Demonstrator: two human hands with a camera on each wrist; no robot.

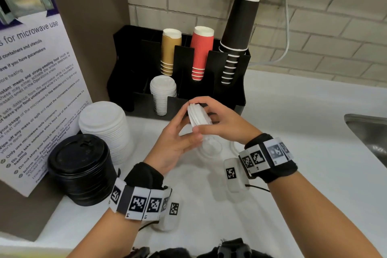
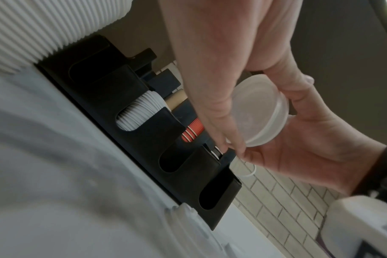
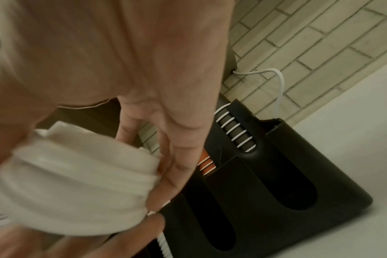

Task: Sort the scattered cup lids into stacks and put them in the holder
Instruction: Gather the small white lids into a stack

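A short stack of white cup lids (image 1: 195,116) is held on edge above the counter, just in front of the black holder (image 1: 226,94). My right hand (image 1: 206,116) grips it, fingers over the top rim and thumb under it. My left hand (image 1: 186,123) cups its left side with curved fingers. In the right wrist view the lid stack (image 3: 77,183) fills the lower left beside my fingers (image 3: 177,165). The left wrist view shows the stack's (image 2: 261,111) underside. The holder's front row has one slot filled with white lids (image 1: 163,94).
A tall stack of wide white lids (image 1: 104,130) and a stack of black lids (image 1: 81,167) stand on the counter at left. Clear lids (image 1: 209,148) lie under my hands. Paper cups (image 1: 202,52) fill the holder's back row. A sink (image 1: 368,132) is at right.
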